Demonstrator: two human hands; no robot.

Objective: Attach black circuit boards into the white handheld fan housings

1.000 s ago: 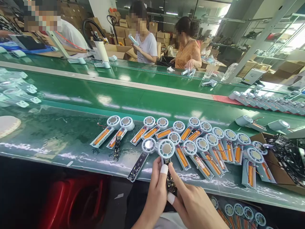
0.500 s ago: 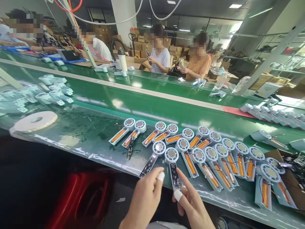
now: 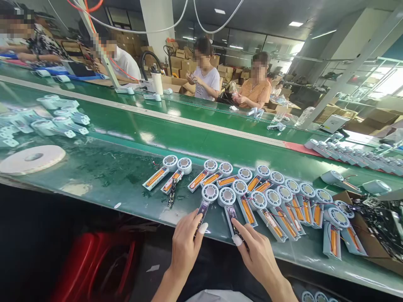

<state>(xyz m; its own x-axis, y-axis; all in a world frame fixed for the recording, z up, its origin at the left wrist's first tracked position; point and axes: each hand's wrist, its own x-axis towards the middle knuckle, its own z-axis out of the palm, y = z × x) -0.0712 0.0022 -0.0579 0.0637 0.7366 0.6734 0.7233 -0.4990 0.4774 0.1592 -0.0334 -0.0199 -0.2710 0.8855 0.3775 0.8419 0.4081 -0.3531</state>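
Two pale blue units with round heads and dark circuit boards in their handles lie at the bench's front edge. Around the handle of the left unit (image 3: 210,193), my left hand (image 3: 188,239) has its thumb and fingers closed. My right hand (image 3: 255,247) grips the handle of the right unit (image 3: 227,196), with a fingertip on its board (image 3: 232,213). Both thumbs wear white covers. A loose circuit board (image 3: 172,193) rests against another unit to the left. Many similar units (image 3: 273,198) with orange batteries showing lie to the right.
A box of dark boards (image 3: 374,247) stands at the right. The green conveyor (image 3: 195,136) runs behind the bench. A white tape roll (image 3: 33,159) and more pale blue parts (image 3: 63,119) are at left. Several people sit across. A red stool (image 3: 78,264) is below.
My left hand has moved onto the left unit's handle. My right index finger has come down onto the right unit's board. The view has shifted slightly.
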